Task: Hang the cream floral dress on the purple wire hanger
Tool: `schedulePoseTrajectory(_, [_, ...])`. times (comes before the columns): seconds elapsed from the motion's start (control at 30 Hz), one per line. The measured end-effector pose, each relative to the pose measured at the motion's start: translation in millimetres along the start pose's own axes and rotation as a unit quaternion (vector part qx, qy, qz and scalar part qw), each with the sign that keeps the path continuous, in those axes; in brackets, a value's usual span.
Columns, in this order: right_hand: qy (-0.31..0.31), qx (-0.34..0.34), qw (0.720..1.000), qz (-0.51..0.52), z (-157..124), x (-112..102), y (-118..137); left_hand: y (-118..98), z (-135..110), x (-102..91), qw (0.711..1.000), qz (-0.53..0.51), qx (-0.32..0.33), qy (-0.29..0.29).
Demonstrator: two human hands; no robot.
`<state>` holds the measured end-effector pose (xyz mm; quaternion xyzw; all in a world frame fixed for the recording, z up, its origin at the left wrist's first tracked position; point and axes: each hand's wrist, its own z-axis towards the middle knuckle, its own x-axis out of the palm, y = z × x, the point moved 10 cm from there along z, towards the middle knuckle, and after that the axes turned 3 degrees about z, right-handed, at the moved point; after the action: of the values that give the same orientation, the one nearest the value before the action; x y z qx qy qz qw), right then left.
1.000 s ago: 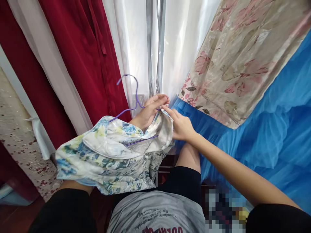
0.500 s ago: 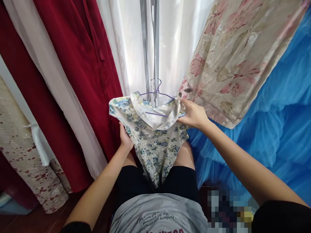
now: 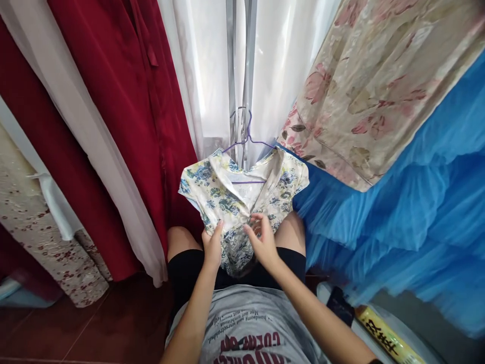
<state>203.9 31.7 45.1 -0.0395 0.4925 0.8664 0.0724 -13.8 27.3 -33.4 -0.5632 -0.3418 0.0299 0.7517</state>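
Note:
A white blouse with blue and yellow flowers (image 3: 217, 189) hangs in front of me on a thin purple hanger (image 3: 249, 139). Its V neckline is spread, and its lower part gathers between my thighs. My left hand (image 3: 212, 247) grips the blouse's left side below the sleeve, thumb on the front. At the bottom point of the V, my right hand (image 3: 264, 241) has its thumb and forefinger curled close together on the front edge of the fabric. Whatever lies under those fingertips is too small to make out.
Long dark red cloth (image 3: 125, 126) and a pale sheer panel (image 3: 113, 192) hang at left. White curtain (image 3: 284, 65) hangs behind metal poles (image 3: 248, 60). At right are a beige floral garment (image 3: 352, 101) and blue tulle (image 3: 397, 217). A yellow package (image 3: 386, 336) lies low at right.
My right hand has left the blouse's right shoulder and come down to the bottom of the neckline. My left hand has shifted lower and inward. The blouse now hangs flatter, both shoulders spread.

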Motion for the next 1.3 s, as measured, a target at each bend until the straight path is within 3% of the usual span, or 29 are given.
schedulePoseTrajectory(0.03, [-0.003,0.061,0.998,0.035,-9.3,14.4,-22.6,-0.1,-2.0,1.2,1.000,0.003,0.000,0.003])
schedulePoseTrajectory(0.1, [-0.010,0.108,0.992,0.070,-12.2,30.6,-44.7,-2.0,-4.8,1.7,1.000,0.019,0.003,0.009])
schedulePoseTrajectory(0.2, [0.025,0.095,0.987,0.127,8.6,35.6,-39.9,-6.6,-6.4,-2.0,0.999,0.040,0.008,0.011])
schedulePoseTrajectory(0.3, [0.059,0.133,0.967,0.211,22.0,29.0,-31.8,-16.7,-8.0,-7.4,0.996,0.079,0.035,0.006])
schedulePoseTrajectory(0.4, [0.048,0.175,0.955,0.233,18.6,16.1,-27.2,-47.0,-17.7,-16.6,0.972,0.163,0.160,-0.047])
schedulePoseTrajectory(0.47, [0.062,0.197,0.951,0.230,10.9,14.1,-25.1,-68.1,-32.3,-7.8,0.931,0.235,0.275,-0.052])
schedulePoseTrajectory(0.53, [0.084,0.228,0.942,0.234,2.1,15.9,-24.9,-66.5,-42.9,25.5,0.889,0.314,0.328,0.049])
schedulePoseTrajectory(0.63, [0.113,0.252,0.930,0.241,-4.7,16.8,-21.2,-31.8,-51.4,78.6,0.838,0.398,0.284,0.242])
schedulePoseTrajectory(0.73, [0.124,0.242,0.933,0.235,5.1,10.0,-11.1,-14.2,-53.0,105.3,0.803,0.447,0.253,0.302])
schedulePoseTrajectory(0.83, [0.089,0.190,0.947,0.243,40.8,-6.1,10.6,-10.3,-58.2,120.2,0.742,0.521,0.253,0.336])
schedulePoseTrajectory(0.93, [0.037,0.155,0.946,0.282,92.4,-17.3,39.4,-5.5,-70.3,125.3,0.638,0.617,0.256,0.383])
schedulePoseTrajectory(1.03, [0.033,0.163,0.932,0.322,137.6,-10.1,66.9,0.8,-79.8,122.3,0.522,0.688,0.256,0.434])
schedulePoseTrajectory(1.1, [0.052,0.159,0.927,0.336,155.0,-1.4,83.5,-3.2,-74.5,118.9,0.486,0.703,0.251,0.454])
schedulePoseTrajectory(1.17, [0.068,0.142,0.930,0.332,160.5,2.8,94.7,-19.3,-59.5,121.2,0.512,0.678,0.244,0.467])
schedulePoseTrajectory(1.2, [0.069,0.132,0.934,0.325,159.7,2.3,97.6,-33.9,-48.5,125.8,0.551,0.648,0.243,0.467])
schedulePoseTrajectory(1.3, [0.048,0.101,0.950,0.290,151.3,-6.8,98.4,-103.6,-3.4,146.0,0.735,0.480,0.261,0.401])
